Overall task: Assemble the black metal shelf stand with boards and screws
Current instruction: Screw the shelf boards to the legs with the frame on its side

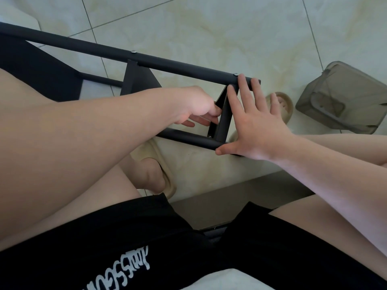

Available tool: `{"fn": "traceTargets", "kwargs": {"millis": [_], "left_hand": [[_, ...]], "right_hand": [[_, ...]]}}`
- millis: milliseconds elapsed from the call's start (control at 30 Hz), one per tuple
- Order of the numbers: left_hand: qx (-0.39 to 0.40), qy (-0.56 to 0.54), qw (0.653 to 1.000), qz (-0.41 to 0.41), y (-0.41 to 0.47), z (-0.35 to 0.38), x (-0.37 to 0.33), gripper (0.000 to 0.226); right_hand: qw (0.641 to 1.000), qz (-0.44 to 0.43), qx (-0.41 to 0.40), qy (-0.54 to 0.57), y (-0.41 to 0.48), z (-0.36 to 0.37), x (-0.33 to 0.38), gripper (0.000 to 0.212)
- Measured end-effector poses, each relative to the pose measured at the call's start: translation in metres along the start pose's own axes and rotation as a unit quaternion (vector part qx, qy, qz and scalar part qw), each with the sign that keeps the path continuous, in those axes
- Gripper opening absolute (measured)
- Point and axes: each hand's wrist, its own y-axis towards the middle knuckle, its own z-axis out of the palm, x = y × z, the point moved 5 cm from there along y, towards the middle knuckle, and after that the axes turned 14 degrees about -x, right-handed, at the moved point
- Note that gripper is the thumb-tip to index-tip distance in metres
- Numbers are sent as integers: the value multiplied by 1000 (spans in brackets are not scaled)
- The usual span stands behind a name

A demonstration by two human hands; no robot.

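Note:
The black metal shelf stand point(178, 66) lies on its side across the tiled floor, with its long tubes running from upper left to the middle. Two screw heads show on the upper tube, one at mid length point(133, 51) and one near the end point(235, 74). Black boards point(134, 80) sit between the tubes. My right hand point(255, 120) lies flat with spread fingers over the end crossbar, fingertips on the upper tube and thumb against the lower tube point(188, 138). My left hand point(196, 107) reaches inside the frame, its fingers curled at the end board; what they pinch is hidden.
A grey plastic stool point(343, 101) lies tipped over at the right. My feet in beige slippers point(282, 107) rest on the floor under and beside the frame. My knees and black shorts fill the lower view.

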Motion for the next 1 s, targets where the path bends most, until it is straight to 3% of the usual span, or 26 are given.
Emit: {"fn": "traceTargets", "kwargs": {"millis": [433, 1000], "left_hand": [[32, 52, 998, -8, -1, -2, 2, 13], [12, 137, 990, 39, -8, -9, 3, 14]], "right_hand": [[1000, 0, 6, -19, 0, 0, 0, 145], [1000, 0, 11, -12, -1, -4, 0, 143]]}}
